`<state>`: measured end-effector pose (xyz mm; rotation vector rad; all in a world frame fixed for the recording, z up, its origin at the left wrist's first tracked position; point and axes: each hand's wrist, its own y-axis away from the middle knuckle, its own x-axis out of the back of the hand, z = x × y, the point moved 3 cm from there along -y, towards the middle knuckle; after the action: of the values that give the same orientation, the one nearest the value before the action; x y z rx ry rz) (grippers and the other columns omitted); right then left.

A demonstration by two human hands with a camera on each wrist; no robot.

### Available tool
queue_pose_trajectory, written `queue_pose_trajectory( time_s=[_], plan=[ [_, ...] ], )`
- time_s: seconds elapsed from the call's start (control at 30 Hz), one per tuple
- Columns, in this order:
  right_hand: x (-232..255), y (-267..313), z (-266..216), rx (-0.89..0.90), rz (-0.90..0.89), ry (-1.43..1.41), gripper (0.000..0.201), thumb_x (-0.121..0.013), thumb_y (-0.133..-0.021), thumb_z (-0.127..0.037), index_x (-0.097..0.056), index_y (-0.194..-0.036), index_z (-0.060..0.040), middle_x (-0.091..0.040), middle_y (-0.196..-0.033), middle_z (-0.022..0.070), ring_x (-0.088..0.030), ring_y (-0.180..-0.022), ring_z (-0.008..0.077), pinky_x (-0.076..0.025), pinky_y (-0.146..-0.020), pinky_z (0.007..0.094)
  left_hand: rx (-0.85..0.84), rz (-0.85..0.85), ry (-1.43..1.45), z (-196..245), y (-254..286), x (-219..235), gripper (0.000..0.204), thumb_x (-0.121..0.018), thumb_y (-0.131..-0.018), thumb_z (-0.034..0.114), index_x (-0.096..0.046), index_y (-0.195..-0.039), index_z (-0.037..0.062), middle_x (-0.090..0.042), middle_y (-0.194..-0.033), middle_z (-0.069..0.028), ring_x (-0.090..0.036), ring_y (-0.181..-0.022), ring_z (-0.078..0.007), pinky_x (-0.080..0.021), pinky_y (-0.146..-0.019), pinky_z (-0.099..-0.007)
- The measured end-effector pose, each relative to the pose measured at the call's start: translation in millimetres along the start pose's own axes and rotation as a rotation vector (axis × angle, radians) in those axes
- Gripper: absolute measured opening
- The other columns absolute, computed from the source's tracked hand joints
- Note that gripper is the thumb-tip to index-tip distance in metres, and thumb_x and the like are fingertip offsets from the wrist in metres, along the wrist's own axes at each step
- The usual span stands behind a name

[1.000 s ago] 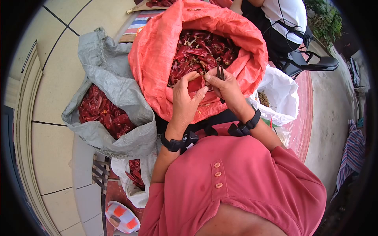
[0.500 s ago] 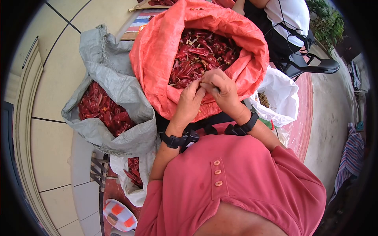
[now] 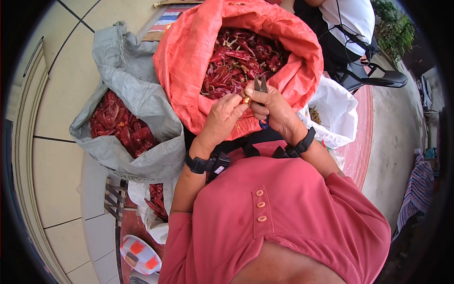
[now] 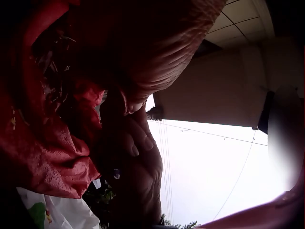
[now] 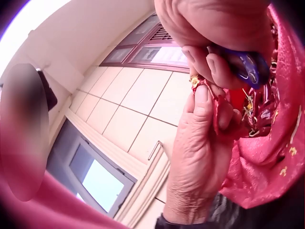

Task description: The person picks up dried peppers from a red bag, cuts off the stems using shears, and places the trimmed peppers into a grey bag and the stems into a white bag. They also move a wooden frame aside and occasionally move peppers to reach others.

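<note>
Both hands meet over the near rim of a red woven sack (image 3: 182, 71) filled with dried red chilies (image 3: 236, 59). My left hand (image 3: 223, 118) pinches a red chili (image 5: 217, 112) between thumb and fingers; its end, with yellow seeds showing, points up in the right wrist view. Held in my right hand (image 3: 276, 111) is a pair of scissors (image 3: 260, 85), blades upward and apart at the tips, with a blue handle loop (image 5: 252, 70) below the fingers. The right fingertips are right beside the chili's seedy end. In the left wrist view the hands are dark.
A grey sack (image 3: 137, 90) of red chilies stands at the left, above a smaller white bag (image 3: 158, 229). To the right is a white bag (image 3: 340, 111) with brownish stems. Another person (image 3: 350, 23) sits at the upper right. A plastic basin (image 3: 142, 253) lies lower left.
My hands came together, hiding the scissors, then parted slightly. The scissor blades show again, and a yellow seedy chili end now appears at my left fingertips.
</note>
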<state>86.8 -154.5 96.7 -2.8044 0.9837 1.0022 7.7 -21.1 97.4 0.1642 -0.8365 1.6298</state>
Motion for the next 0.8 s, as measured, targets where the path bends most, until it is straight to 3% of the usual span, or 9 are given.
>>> queue_pose_trajectory(
  time_s=[0.1,0.3,0.5,0.6,0.67,0.7,0.73,0.77,0.8],
  plan=[
    [8.8,-3.5,8.4,-0.151,0.000,-0.220,0.011,-0.057,-0.097,-0.019,-0.058,-0.093,-0.0086,-0.045,-0.062,-0.0064,-0.033,-0.043,0.0019,-0.025,-0.040,0.0203,-0.048,-0.019,-0.023,-0.1,2.1,-0.2,0.021,-0.058,-0.093,0.018,-0.051,-0.093,-0.0015,-0.045,-0.079,-0.0142,-0.050,-0.074,-0.0296,-0.042,-0.067,-0.0386],
    [30.2,-11.9,34.2,-0.422,-0.330,-0.749,0.019,-0.047,-0.102,-0.018,-0.059,-0.101,-0.0023,-0.051,-0.068,-0.0027,-0.037,-0.043,0.0022,-0.030,-0.040,0.0210,-0.040,-0.096,-0.011,2.0,5.0,1.0,0.020,-0.058,-0.093,0.018,-0.053,-0.095,-0.0011,-0.047,-0.080,-0.0131,-0.050,-0.075,-0.0286,-0.042,-0.068,-0.0384],
    [27.9,-4.4,32.5,-0.608,-0.243,-0.972,0.021,-0.047,-0.102,-0.019,-0.058,-0.100,-0.0013,-0.053,-0.070,-0.0010,-0.036,-0.043,0.0022,-0.030,-0.040,0.0198,0.032,-0.143,0.116,8.7,6.9,-4.7,0.019,-0.059,-0.092,0.016,-0.058,-0.103,-0.0003,-0.051,-0.082,-0.0117,-0.053,-0.076,-0.0246,-0.044,-0.068,-0.0340],
    [24.2,3.6,7.6,-0.307,-0.242,-0.621,0.018,-0.052,-0.100,-0.020,-0.058,-0.097,-0.0034,-0.051,-0.066,-0.0030,-0.034,-0.042,0.0015,-0.026,-0.039,0.0191,0.020,-0.079,0.060,17.5,9.2,-2.8,0.020,-0.060,-0.091,0.013,-0.059,-0.106,-0.0004,-0.053,-0.083,-0.0116,-0.055,-0.076,-0.0245,-0.044,-0.069,-0.0332],
    [32.0,20.4,-27.8,0.045,-0.030,-0.061,0.015,-0.056,-0.097,-0.022,-0.057,-0.095,-0.0076,-0.046,-0.064,-0.0047,-0.030,-0.041,0.0014,-0.023,-0.036,0.0194,0.032,0.011,-0.055,33.7,15.4,11.6,0.020,-0.062,-0.088,0.009,-0.061,-0.106,0.0010,-0.057,-0.087,-0.0110,-0.057,-0.082,-0.0251,-0.045,-0.074,-0.0329],
    [32.7,32.2,-47.5,0.271,0.256,0.159,0.014,-0.057,-0.096,-0.022,-0.058,-0.093,-0.0086,-0.046,-0.064,-0.0049,-0.028,-0.041,0.0019,-0.022,-0.038,0.0201,-0.002,0.121,-0.170,48.0,18.8,28.9,0.017,-0.063,-0.086,0.011,-0.062,-0.102,0.0041,-0.058,-0.088,-0.0104,-0.055,-0.084,-0.0267,-0.044,-0.078,-0.0362],
    [41.1,43.8,-67.1,0.487,0.482,0.427,0.011,-0.058,-0.095,-0.020,-0.059,-0.093,-0.0092,-0.049,-0.067,-0.0057,-0.031,-0.045,0.0014,-0.022,-0.042,0.0196,-0.038,0.233,-0.283,61.8,23.6,47.7,0.015,-0.065,-0.085,0.013,-0.064,-0.098,0.0072,-0.060,-0.090,-0.0097,-0.054,-0.087,-0.0283,-0.042,-0.082,-0.0395],
    [60.9,54.8,-80.2,0.659,0.589,0.610,0.012,-0.062,-0.093,-0.018,-0.061,-0.096,-0.0054,-0.061,-0.085,-0.0004,-0.050,-0.070,0.0032,-0.040,-0.061,0.0185,-0.015,0.322,-0.440,69.6,31.4,67.1,0.016,-0.066,-0.084,0.013,-0.065,-0.099,0.0083,-0.061,-0.092,-0.0082,-0.054,-0.089,-0.0276,-0.041,-0.085,-0.0400],
    [70.1,65.6,-88.6,0.808,0.719,0.713,0.010,-0.060,-0.094,-0.011,-0.061,-0.098,-0.0022,-0.063,-0.090,0.0020,-0.055,-0.081,0.0059,-0.044,-0.074,0.0204,0.009,0.413,-0.597,75.3,41.3,87.1,0.018,-0.066,-0.083,0.014,-0.066,-0.101,0.0094,-0.062,-0.095,-0.0066,-0.054,-0.092,-0.0268,-0.041,-0.088,-0.0405]
  ],
)
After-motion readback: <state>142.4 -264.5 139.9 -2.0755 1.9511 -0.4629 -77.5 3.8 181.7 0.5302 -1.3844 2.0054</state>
